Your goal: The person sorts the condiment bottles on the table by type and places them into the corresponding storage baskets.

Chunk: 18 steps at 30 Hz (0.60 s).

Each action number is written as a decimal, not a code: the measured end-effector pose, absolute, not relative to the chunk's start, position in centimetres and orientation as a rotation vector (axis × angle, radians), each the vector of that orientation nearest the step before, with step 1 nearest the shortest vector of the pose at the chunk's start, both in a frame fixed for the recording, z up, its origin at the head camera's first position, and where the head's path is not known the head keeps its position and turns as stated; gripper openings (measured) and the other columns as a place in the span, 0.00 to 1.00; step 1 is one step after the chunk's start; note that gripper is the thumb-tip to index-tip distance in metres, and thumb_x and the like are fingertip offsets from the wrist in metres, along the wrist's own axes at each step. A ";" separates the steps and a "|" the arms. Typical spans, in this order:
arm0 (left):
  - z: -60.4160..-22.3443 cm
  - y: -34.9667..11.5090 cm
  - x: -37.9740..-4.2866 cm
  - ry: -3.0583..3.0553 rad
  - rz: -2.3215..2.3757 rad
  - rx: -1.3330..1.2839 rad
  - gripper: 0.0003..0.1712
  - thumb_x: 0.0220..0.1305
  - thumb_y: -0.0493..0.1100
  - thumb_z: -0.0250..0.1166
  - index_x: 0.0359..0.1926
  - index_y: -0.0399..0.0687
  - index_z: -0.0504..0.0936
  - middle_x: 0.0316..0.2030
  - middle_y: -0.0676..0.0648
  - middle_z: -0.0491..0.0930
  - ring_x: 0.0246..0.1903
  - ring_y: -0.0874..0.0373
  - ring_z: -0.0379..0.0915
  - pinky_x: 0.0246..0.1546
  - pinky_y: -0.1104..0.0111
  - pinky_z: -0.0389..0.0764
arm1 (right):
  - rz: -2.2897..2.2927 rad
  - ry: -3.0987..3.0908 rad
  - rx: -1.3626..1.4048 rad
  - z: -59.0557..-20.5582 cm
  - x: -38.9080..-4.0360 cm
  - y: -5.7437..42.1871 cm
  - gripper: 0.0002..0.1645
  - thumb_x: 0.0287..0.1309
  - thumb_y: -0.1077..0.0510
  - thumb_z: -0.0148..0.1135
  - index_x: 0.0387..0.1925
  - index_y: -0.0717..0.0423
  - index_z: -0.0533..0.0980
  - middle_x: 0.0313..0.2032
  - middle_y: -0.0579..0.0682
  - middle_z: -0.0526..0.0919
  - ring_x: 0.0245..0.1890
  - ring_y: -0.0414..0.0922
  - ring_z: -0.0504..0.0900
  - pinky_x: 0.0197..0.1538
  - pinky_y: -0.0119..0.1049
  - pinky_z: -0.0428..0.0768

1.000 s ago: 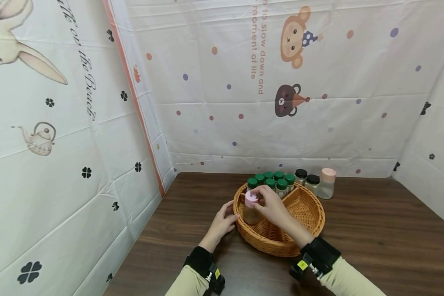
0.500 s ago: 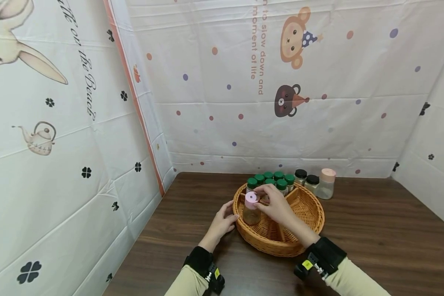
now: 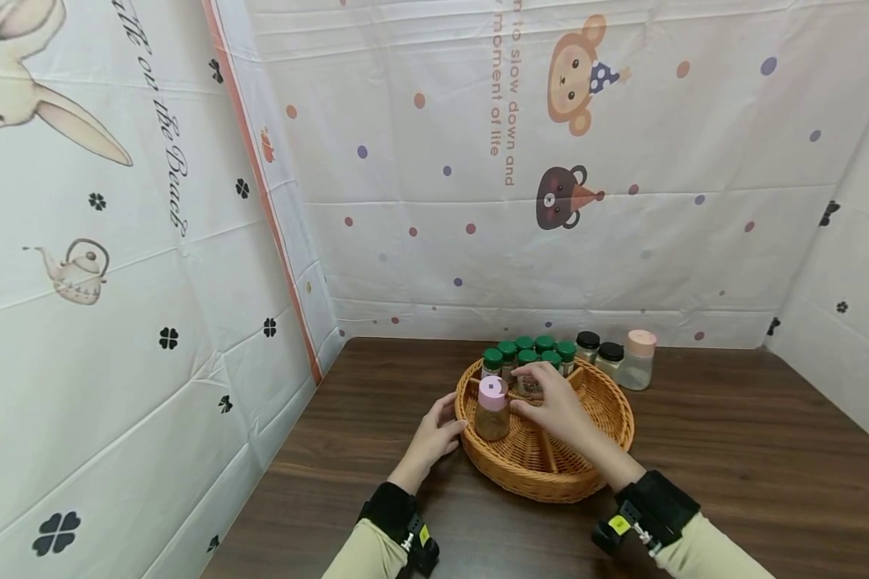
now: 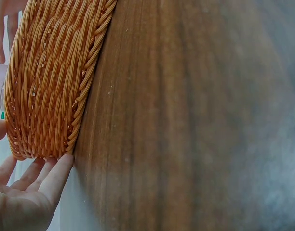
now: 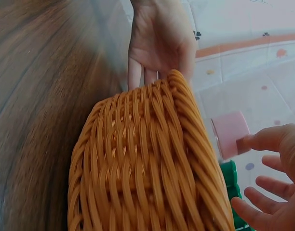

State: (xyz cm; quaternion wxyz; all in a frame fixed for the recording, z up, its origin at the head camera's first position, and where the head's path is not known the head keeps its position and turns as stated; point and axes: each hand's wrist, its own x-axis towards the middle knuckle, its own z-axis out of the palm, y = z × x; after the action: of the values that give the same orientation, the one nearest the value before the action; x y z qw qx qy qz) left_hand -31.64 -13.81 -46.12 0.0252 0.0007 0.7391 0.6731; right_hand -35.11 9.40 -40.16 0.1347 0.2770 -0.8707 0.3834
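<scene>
A round divided wicker basket (image 3: 536,485) stands on the table. My left hand (image 3: 434,438) holds its left side; in the left wrist view the fingers (image 4: 58,178) lie against the outer wall and the thumb is at the rim. Inside the left compartment a clear jar (image 3: 492,422) with a pink lid (image 5: 230,134) and brownish contents stands upright. Just right of that lid is my right hand (image 3: 556,408), thumb and fingers spread, gripping nothing. Several green-capped bottles (image 3: 550,360) are grouped in the rear compartment, partly hidden behind the right hand.
Behind the basket's right side stand two black-lidded jars (image 3: 611,354) and a clear bottle (image 3: 635,366) with a peach lid. The dark wooden table (image 3: 731,434) meets printed white cloth walls (image 3: 405,265) at the back and sides.
My right hand has let go of the pink-lidded jar and drawn back to the right, its fingers spreading. The jar stays in its compartment. The left hand has stayed on the basket.
</scene>
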 end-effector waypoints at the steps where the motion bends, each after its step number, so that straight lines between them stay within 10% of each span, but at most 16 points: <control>1: -46.1 -13.8 -31.6 2.284 2.082 0.001 0.34 0.71 0.39 0.59 0.75 0.49 0.60 0.71 0.33 0.63 0.68 0.37 0.66 0.57 0.44 0.78 | 1.107 -2.524 0.798 -40.2 -35.0 9.6 0.26 0.56 0.60 0.73 0.57 0.56 0.76 0.56 0.59 0.76 0.54 0.59 0.78 0.50 0.54 0.83; 18: -46.4 -13.7 -31.8 2.288 2.082 -0.014 0.35 0.70 0.39 0.59 0.75 0.50 0.61 0.71 0.34 0.64 0.67 0.38 0.68 0.57 0.44 0.78 | 1.132 -2.519 0.758 -40.7 -34.9 12.8 0.26 0.57 0.62 0.71 0.57 0.61 0.75 0.55 0.61 0.75 0.49 0.58 0.80 0.48 0.50 0.85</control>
State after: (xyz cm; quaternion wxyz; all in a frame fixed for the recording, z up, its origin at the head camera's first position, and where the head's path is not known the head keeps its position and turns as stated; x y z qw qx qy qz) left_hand -31.84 -13.70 -46.36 0.0239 -0.0046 0.7393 0.6729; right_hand -34.86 12.80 -40.66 0.1385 0.2622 -0.8710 0.3916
